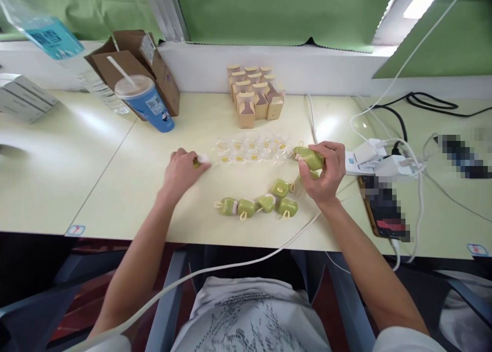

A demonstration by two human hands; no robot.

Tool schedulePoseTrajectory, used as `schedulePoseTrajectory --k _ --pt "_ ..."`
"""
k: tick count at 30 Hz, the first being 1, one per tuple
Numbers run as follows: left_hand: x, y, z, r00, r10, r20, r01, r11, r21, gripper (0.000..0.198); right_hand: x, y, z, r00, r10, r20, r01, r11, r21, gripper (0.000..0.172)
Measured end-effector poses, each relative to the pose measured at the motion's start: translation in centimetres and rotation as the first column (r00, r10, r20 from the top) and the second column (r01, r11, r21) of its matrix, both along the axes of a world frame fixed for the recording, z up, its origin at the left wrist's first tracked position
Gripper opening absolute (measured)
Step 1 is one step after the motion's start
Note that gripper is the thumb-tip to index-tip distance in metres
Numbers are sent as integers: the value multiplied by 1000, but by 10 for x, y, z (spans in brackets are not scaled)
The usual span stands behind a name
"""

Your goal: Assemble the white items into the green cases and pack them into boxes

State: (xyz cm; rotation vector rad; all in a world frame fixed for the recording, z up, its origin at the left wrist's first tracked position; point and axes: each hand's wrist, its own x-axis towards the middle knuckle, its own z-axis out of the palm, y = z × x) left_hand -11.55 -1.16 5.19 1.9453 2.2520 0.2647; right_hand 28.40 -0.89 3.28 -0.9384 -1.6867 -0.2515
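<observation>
My left hand point(184, 171) is closed round a small green and white item point(200, 160) at the left of the table's middle. On the right, my right hand point(325, 171) grips a green case point(312, 158) with a small loop, just above the table. Another green case point(307, 178) lies partly hidden beneath that hand. Several more green cases point(246, 207) with yellow loops lie near the front edge. Between my hands are clear plastic pieces with yellow labels point(252, 146), in rows.
Small open cardboard boxes point(246, 109) stand at the back. A blue cup point(154, 106), a brown carton point(167, 80) and a plastic bottle point(96, 80) are back left. A power strip point(357, 163), a phone point(384, 208) and white cables lie right; one cable crosses my lap.
</observation>
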Motion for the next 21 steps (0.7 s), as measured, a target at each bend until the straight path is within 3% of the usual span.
schedulePoseTrajectory --k 3,5,10,14,17,21 --pt "25 -8 1 995 95 5 -95 995 -2 44 -8 -4 -6 998 66 3 -66 992 105 34" --pt "28 -15 3 995 83 52 -81 996 -31 46 -12 -9 -5 993 118 0 -117 986 120 36" --pt "16 -64 2 993 3 117 4 998 -66 50 -17 -18 -8 978 178 -103 -179 984 0 30" --pt "9 -90 1 991 -17 131 27 997 -75 77 -18 -17 -14 971 187 -150 -201 976 -81 26" --pt "3 -81 6 970 -70 233 86 994 -62 88 -17 -17 -16 978 156 -137 -174 976 -129 29" --pt "11 -46 16 960 -29 278 25 1000 17 70 -16 -19 -13 975 145 -168 -174 969 -173 28"
